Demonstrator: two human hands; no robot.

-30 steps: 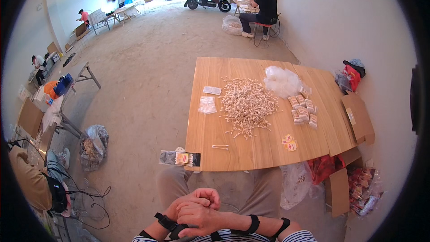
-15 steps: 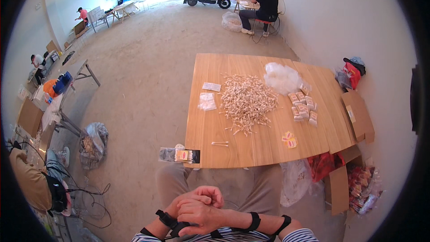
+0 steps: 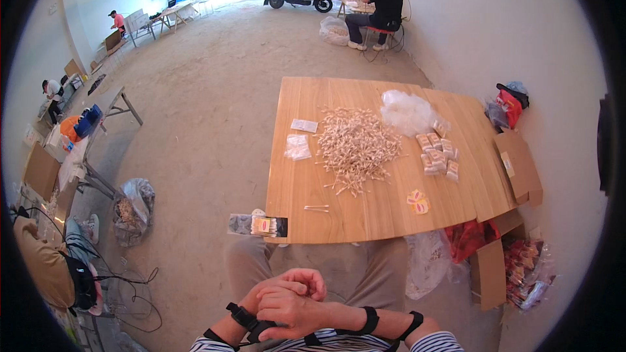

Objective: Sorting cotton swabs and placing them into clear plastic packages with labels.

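Observation:
Over my lap, my forearms cross in front of my body. My left hand [image 3: 305, 280] has its fingers curled in, and nothing shows in it. My right hand [image 3: 290, 311] lies across my left wrist, its fingers bent round it and its thumb by a black strapped wrist device [image 3: 242, 317]. Ahead of both hands stands a wooden table [image 3: 365, 221]. On it are a big heap of cotton swabs [image 3: 355, 146], a few loose swabs [image 3: 317, 208] and, at the near left corner, a filled swab pack [image 3: 263, 226] on a dark holder.
Clear plastic bags [image 3: 407, 112], small filled packs [image 3: 435, 153], yellow cards [image 3: 417, 202] and flat sachets [image 3: 298, 146] lie on the table. Cardboard boxes [image 3: 489, 274] stand at the right. Left is a sack [image 3: 134, 212] near cables. A person [image 3: 383, 6] sits at the back.
The view has shifted slightly, so the table and room sit a little further left. My hands keep the same crossed pose.

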